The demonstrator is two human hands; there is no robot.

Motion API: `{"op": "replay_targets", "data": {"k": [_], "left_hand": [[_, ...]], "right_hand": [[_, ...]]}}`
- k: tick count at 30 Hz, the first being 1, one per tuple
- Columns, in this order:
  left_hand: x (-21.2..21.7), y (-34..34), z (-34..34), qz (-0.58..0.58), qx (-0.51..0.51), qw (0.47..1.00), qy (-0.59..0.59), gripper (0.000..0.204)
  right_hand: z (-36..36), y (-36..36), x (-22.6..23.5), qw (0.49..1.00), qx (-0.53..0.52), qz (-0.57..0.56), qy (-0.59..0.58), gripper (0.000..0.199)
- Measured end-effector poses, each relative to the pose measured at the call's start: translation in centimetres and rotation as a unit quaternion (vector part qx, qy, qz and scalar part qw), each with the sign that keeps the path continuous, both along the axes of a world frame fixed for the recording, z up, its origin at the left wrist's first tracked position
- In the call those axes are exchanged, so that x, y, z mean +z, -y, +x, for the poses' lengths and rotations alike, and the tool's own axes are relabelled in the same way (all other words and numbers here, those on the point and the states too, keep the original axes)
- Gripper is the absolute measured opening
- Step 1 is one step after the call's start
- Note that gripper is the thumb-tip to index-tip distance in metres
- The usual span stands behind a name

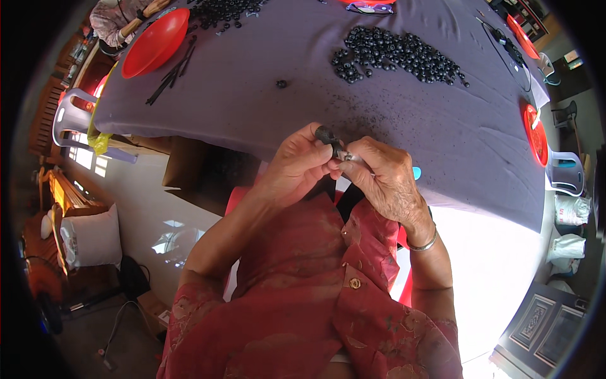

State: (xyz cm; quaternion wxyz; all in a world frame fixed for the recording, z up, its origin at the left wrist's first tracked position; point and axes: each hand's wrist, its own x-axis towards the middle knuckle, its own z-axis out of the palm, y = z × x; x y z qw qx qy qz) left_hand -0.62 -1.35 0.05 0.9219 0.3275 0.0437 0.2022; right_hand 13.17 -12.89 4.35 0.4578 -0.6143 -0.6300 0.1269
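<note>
In front of my chest, at the table's near edge, my two hands meet. My left hand is closed on a short black rounded piece, pinched between thumb and fingers with its upper end sticking out. Touching its lower end, my right hand pinches something small and pale with a metallic glint; the fingers hide most of it. A bright blue tip shows beside the right hand; I cannot tell what it belongs to. Beyond the hands, a wide heap of small shiny black pieces lies on the purple tablecloth.
A red basin stands at the far left beside thin black rods. Another black heap lies near a person's arm. To the right are a red tray and a black cable. Black crumbs dot the cloth.
</note>
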Motion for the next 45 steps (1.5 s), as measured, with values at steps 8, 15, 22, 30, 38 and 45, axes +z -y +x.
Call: {"op": "replay_targets", "data": {"k": [8, 15, 22, 30, 38, 45], "left_hand": [[-0.1, 0.4, 0.2, 0.019, -0.05, 0.999, 0.0, 0.007], [-0.3, 0.4, 0.2, -0.03, -0.055, 0.998, -0.001, 0.01], [-0.8, 0.3, 0.1, -0.029, -0.107, 0.994, -0.006, 0.02], [-0.3, 0.1, 0.5, -0.025, -0.104, 0.994, -0.012, 0.019], [-0.4, -6.3, -1.4, 0.435, 0.225, 0.819, -0.299, 0.017], [-2.4, -11.8, -0.1, 0.601, 0.343, 0.632, -0.349, 0.02]], "right_hand": [[2.4, 0.8, 0.7, 0.966, -0.001, -0.081, -0.245, 0.033], [1.6, 0.2, -0.3, 0.991, -0.015, -0.015, -0.129, 0.028], [-0.2, -0.2, -1.0, 0.968, 0.046, -0.036, -0.243, 0.012], [0.5, -0.8, -2.1, 0.963, -0.082, -0.079, -0.245, 0.01], [5.0, -0.7, 0.5, 0.954, -0.185, -0.234, 0.0, 0.016], [8.9, -8.4, -2.7, 0.97, -0.203, -0.095, 0.09, 0.016]]}}
